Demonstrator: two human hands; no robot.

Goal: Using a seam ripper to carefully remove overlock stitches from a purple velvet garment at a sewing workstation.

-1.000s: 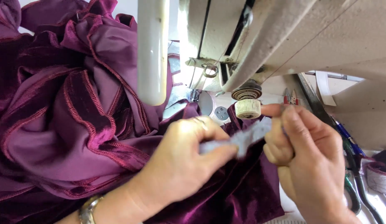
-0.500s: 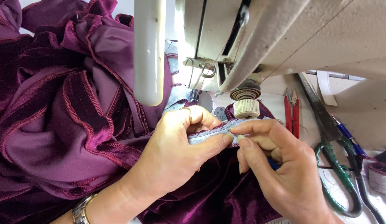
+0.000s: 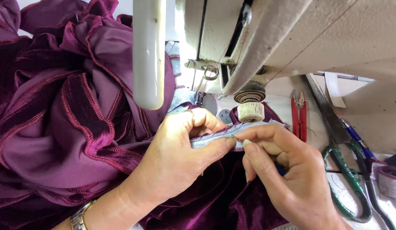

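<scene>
My left hand (image 3: 172,157) pinches a narrow grey-lilac strip (image 3: 223,134) against the edge of dark purple velvet fabric (image 3: 70,127). My right hand (image 3: 287,174) meets it from the right, thumb and forefinger closed on the strip and a small reddish thread or pin at the seam. Both hands sit just in front of the cream sewing machine (image 3: 270,42), below its ribbed knob (image 3: 250,111). A metal watch band (image 3: 78,217) shows on my left wrist.
Purple velvet is piled to the left and under my hands. A white cylindrical machine part (image 3: 149,51) hangs above the fabric. Right of the machine lie red thread snips (image 3: 298,117), green-handled scissors (image 3: 347,187) and a blue pen (image 3: 355,138).
Both hands have come down and together from a raised position. The strip, first held up between them, now lies flat along the velvet edge, with my right fingertips pinching at it.
</scene>
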